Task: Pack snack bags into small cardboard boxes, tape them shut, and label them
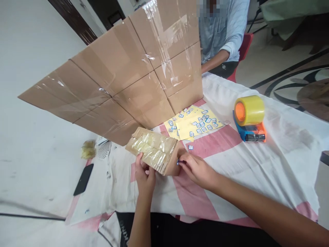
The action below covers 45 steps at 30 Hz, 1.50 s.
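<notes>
A small cardboard box (154, 147), its top wrapped in shiny tape, lies tilted on the cloth below a tall cardboard panel (133, 82). My left hand (145, 176) grips its near edge, with the thumb on top and the other fingers curled underneath. At the box's right end, my right hand (196, 168) pinches a small blue-and-white piece (178, 162) between thumb and fingers; most of it is hidden. Yellow sheets (197, 123) carrying several little blue-edged paper pieces lie behind the box. One loose paper piece (190, 147) rests on the cloth nearby.
A yellow tape roll (253, 109) sits on a blue-and-orange dispenser (250, 132) to the right. At left are a black phone (83, 179) and a yellowish packet (88, 150). Behind the panel, another person (221, 37) sits on a red chair (246, 44).
</notes>
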Available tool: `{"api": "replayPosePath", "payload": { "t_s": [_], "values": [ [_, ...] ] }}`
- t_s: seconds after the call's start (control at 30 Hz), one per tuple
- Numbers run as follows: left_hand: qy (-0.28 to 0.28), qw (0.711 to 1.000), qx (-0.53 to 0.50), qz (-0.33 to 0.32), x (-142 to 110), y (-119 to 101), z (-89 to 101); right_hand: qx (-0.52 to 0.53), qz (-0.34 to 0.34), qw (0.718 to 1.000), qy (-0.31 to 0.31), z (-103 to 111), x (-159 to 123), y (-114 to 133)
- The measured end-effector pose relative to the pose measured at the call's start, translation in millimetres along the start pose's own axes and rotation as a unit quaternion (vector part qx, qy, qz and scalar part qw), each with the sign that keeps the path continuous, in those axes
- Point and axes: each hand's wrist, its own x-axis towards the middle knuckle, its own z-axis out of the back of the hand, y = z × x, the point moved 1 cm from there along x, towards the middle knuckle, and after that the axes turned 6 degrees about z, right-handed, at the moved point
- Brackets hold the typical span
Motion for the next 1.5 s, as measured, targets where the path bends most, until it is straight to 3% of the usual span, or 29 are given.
{"api": "replayPosePath", "payload": {
  "t_s": [0.67, 0.87, 1.27, 1.37, 1.5],
  "values": [
    [-0.001, 0.999, -0.024, 0.021, -3, 12, -0.9, -0.023, 0.060, 0.998, -0.012, 1, 1, -1],
    [0.007, 0.999, -0.028, 0.028, -3, 5, -2.1, -0.055, 0.097, 0.994, -0.003, 4, 4, 1],
    [0.023, 0.998, -0.049, 0.031, -1, -5, -6.3, -0.061, 0.091, 0.994, 0.012, 4, 6, -1],
    [0.035, 0.997, -0.065, 0.029, 1, -1, -5.0, -0.065, 0.046, 0.997, 0.016, 3, 4, -3],
    [0.061, 0.994, -0.083, 0.021, 9, 5, -2.2, -0.080, -0.091, 0.992, -0.022, 8, 9, -15]
  ]
}}
